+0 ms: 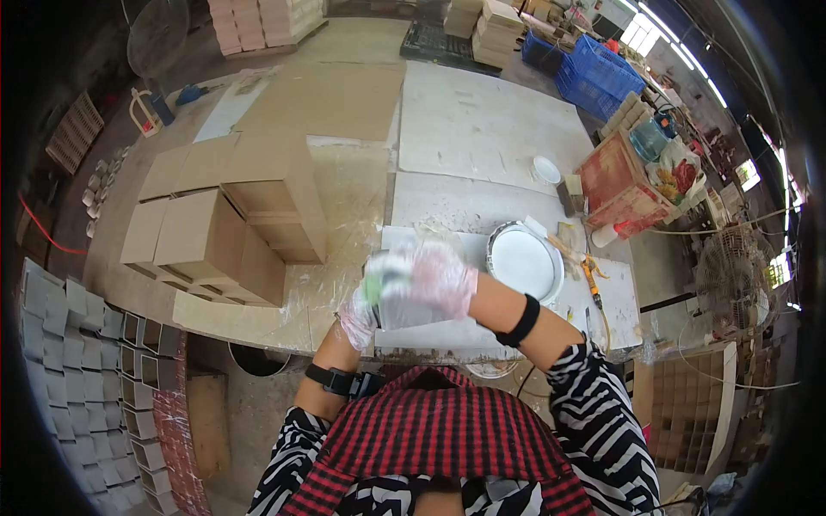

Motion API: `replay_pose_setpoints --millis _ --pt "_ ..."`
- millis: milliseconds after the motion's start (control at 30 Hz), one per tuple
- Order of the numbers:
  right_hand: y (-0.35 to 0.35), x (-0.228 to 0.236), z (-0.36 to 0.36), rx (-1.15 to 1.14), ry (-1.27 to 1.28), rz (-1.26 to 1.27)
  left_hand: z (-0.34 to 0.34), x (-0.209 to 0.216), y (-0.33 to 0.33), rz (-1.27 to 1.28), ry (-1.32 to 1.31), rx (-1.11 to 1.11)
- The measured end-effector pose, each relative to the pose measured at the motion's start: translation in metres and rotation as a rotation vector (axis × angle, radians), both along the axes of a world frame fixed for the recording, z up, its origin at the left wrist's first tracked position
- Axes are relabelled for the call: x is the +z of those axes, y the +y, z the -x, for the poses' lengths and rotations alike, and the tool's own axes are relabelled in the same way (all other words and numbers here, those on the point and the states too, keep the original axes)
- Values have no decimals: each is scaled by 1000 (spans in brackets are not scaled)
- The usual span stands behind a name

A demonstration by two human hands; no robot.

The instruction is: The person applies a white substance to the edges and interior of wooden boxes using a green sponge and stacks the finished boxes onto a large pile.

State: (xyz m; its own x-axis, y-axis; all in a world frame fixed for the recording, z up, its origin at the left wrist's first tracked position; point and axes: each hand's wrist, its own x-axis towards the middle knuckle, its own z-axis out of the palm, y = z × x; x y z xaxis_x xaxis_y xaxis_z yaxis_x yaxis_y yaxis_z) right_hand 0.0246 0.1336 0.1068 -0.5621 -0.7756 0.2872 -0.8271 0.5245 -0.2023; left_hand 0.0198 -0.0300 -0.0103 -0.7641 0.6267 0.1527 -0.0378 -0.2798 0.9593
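Both my hands wear thin clear plastic gloves smeared with white. They are close together over the near edge of the worktable, at a pale grey box-like piece [415, 315]. My right hand [440, 279] lies across the top of this piece, blurred by motion. My left hand [360, 311] is at the piece's left side, its fingers mostly hidden. Next to it shows a smeared green patch [373, 287] that I cannot make out. To the right of my right hand stands a round tub of white paste or paint [523, 265], with a brush [551, 238] lying across its rim.
Brown cardboard boxes [196, 234] are stacked on the table's left. An orange-handled tool with a hose [590, 271] lies right of the tub, near a white-and-red bottle [607, 234]. Behind are a small white dish [545, 169] and a red crate [618, 182]. Grey open boxes [73, 357] are piled lower left.
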Motion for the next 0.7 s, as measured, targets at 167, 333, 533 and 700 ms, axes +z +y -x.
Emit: replay_pose_setpoints --millis 167,333,533,700 --pt "14 11 27 -361 -161 257 -19 33 15 -386 -929 25" --pt "-11 5 -7 -197 -142 63 10 -22 13 -318 34 40" --pt "-15 -40 -51 67 85 -104 -4 22 8 -441 -838 5" --pt "-9 -33 -66 42 -141 120 13 9 2 -572 -813 -18"
